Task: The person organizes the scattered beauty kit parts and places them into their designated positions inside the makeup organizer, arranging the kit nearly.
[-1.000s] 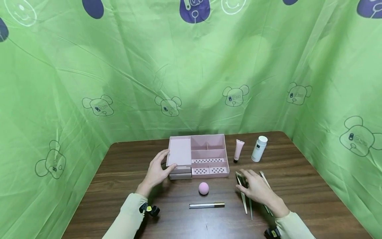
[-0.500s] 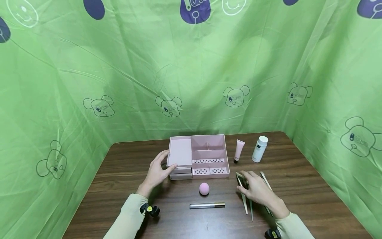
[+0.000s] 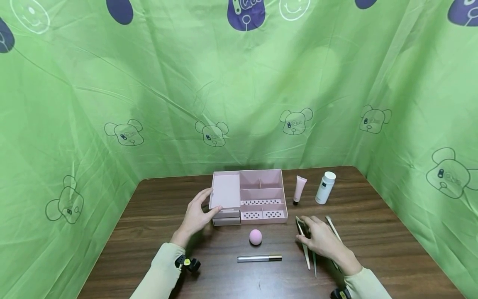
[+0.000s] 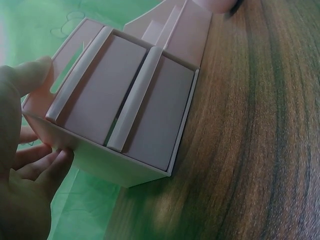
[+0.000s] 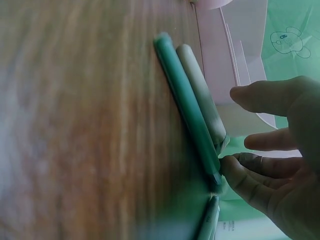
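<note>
A pink makeup organizer [image 3: 226,189] with two small drawers [image 4: 102,90] stands at the table's back. At its left front corner my left hand [image 3: 196,216] holds on, thumb at the upper front edge and fingers against the side wall. My right hand [image 3: 321,237] hovers low over several makeup brushes, fingers relaxed and slightly bent, thumb apart. A pale brush [image 3: 306,254] and a green brush [image 5: 185,110] lie under its thumb side; another brush [image 3: 333,227] lies to its right. In the right wrist view, fingertips [image 5: 231,167] are right at the green brush. The brush heads are partly hidden.
A pink ball [image 3: 255,237] and a silver tube with a gold end [image 3: 259,258] lie in front of the organizer. To its right are a pink squeeze tube [image 3: 299,189] and a white bottle [image 3: 325,189]. Green curtain [image 3: 239,104] surrounds the wooden table [image 3: 157,207].
</note>
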A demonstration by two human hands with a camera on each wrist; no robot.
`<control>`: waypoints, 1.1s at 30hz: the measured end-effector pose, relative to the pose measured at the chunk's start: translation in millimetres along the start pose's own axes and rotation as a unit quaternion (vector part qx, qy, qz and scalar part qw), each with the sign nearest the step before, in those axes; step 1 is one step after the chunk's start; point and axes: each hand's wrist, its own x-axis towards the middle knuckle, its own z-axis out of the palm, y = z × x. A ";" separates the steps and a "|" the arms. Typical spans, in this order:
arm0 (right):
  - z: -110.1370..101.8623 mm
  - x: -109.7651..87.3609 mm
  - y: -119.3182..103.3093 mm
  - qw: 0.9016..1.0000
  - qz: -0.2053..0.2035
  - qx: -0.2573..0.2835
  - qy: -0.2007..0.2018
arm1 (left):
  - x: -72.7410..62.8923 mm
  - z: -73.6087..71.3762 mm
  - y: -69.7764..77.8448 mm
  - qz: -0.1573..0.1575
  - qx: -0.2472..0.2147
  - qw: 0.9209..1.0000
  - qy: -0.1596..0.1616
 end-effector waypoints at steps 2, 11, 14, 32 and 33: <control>0.7 -0.2 -0.4 1.000 0.001 0.006 -0.004 | -0.3 0.0 -0.4 0.001 0.002 1.000 0.001; 2.8 1.3 -1.7 1.000 0.004 0.001 -0.030 | -0.4 0.4 -0.8 0.011 0.001 1.000 0.006; 2.5 1.6 -2.1 0.999 0.003 0.001 -0.037 | -0.4 0.6 -1.6 0.016 -0.001 1.000 0.008; 3.3 5.8 -10.0 0.998 -0.006 0.002 -0.064 | -0.3 -0.7 1.3 0.013 0.009 1.000 0.007; 3.5 6.0 -10.4 0.998 -0.007 -0.001 -0.066 | -0.4 -0.8 1.3 0.012 0.007 1.000 0.006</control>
